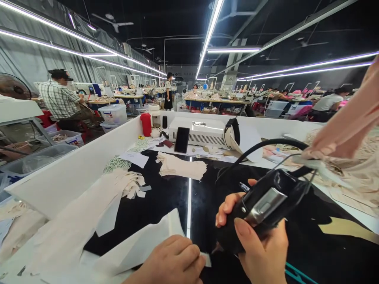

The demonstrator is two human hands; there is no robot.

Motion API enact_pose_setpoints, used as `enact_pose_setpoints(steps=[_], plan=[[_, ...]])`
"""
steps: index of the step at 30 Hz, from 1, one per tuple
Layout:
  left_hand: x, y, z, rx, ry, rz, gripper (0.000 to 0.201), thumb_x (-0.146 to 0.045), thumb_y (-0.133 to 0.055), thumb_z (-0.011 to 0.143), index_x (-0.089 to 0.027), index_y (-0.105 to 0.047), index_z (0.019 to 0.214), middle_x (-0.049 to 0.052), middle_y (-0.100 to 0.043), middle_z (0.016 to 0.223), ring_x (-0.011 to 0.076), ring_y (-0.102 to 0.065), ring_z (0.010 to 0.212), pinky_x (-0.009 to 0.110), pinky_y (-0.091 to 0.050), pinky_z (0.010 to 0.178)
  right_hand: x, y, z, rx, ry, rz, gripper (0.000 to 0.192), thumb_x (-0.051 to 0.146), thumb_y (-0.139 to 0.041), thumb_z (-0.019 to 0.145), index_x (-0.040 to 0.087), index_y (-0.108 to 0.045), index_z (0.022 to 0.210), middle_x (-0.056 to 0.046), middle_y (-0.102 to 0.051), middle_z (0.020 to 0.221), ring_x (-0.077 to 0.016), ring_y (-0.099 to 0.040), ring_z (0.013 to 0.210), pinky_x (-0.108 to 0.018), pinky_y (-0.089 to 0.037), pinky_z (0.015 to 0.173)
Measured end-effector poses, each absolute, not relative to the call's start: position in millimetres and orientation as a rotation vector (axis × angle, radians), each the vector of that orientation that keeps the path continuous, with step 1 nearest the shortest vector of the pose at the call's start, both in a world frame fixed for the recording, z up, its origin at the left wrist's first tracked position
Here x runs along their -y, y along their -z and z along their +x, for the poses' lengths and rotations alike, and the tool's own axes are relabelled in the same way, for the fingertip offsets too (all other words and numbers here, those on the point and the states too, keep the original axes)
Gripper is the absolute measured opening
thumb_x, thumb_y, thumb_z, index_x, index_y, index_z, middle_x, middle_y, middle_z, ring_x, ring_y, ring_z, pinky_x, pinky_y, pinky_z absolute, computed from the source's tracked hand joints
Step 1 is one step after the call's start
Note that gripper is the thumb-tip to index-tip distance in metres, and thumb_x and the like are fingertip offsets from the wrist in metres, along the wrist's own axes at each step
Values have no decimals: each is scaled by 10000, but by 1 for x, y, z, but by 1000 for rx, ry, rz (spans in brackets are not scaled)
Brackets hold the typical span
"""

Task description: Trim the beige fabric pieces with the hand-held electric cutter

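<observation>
Glossy black surface (166,197) walled in white, set in a long factory hall under strip lights. At lower centre, one black handheld tool (260,209) (corded) gripped by the right hand (260,248), left hand (171,262) with fingers pressed flat on one white fabric strip (142,246). Two cut-piece stacks mid-frame; bare black between.

No lettering is proving legible anywhere on this workbench. A small sign (230,78) is hanging on the pillar behind the white machine (201,133), but its marks are showing too small to make out. The storage box (114,113) left of that machine is carrying a blurred blue label, and the phone (181,139) leaning against the machine's front is showing a dark screen.
</observation>
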State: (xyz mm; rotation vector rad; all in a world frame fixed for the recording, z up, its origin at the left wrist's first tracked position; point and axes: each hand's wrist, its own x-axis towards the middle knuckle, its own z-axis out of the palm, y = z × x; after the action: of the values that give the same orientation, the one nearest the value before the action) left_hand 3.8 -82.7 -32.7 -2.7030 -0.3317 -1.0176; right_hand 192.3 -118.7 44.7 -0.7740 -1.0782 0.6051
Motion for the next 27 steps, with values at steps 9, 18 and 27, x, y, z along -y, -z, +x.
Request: enact_pose_setpoints(steps=[9,18,27], plan=[[84,30,-1,314,1060,-2718,315,-247,-415,1166,-159,-681,1022,7,-678,854,145,-696,734,253,-601,708,117,-43,192,1063,-585,-802,427,342,-771,978,357,-551,1344,3,-676,902,-164,-675,660,-312,-610,601],[77,29,2,339,1037,-2793,185,-313,-569,1124,-152,-661,1139,26,-718,967,167,-711,862,282,-601,804,117,-42,192,1052,-587,-814,331,338,-782,966,339,-579,1227,1,-678,895,-168,-676,654,-317,-600,594],[83,12,1,447,1012,-3025,249,-271,-473,1161,-166,-670,1050,21,-708,946,181,-700,889,304,-595,853,119,-47,190,1088,-591,-755,252,305,-771,980,338,-605,1166,17,-673,911,-148,-685,669,-282,-586,576]])
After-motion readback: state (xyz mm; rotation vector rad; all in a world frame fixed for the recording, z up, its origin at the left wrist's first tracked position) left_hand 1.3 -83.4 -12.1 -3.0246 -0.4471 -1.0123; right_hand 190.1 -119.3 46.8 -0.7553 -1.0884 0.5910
